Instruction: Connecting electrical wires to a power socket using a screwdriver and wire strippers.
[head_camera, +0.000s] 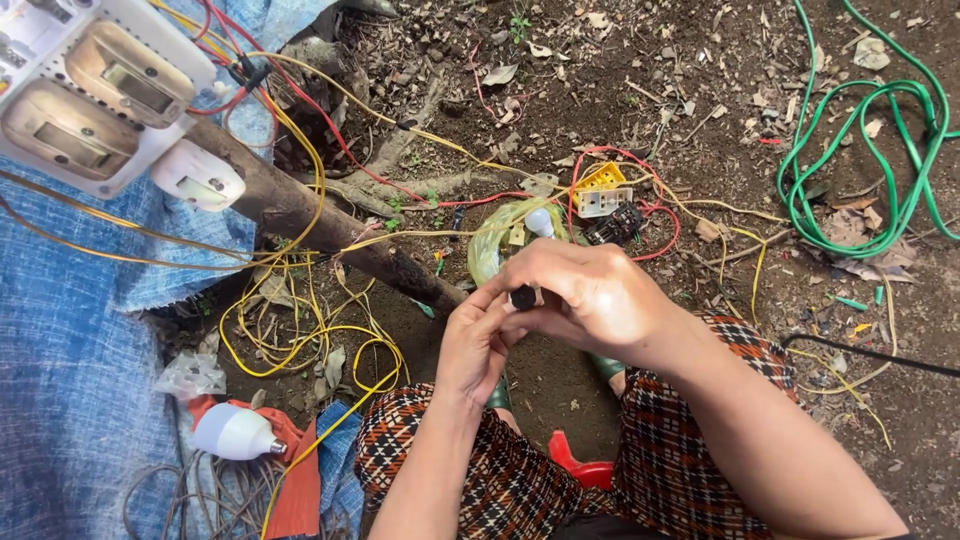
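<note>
My left hand (474, 345) and my right hand (590, 295) meet in the middle of the view, above bare soil. Between their fingertips they pinch a small black part (523, 297), too small to identify. Just beyond my right hand a white bulb-like piece (540, 221) sticks up in front of a clear greenish plastic bag (497, 236). A yellow plastic block (601, 178) and a white socket piece (604, 201) with red wires lie a little farther away. My knees in patterned cloth are below the hands.
A white board with switch boxes (95, 90) hangs at upper left on a wooden pole (300, 215). Yellow wires (300, 330) loop over the soil. A white bulb (232, 432) lies on blue tarp (70, 380). Green hose (870, 150) coils at right. A red stool edge (580, 467) shows below.
</note>
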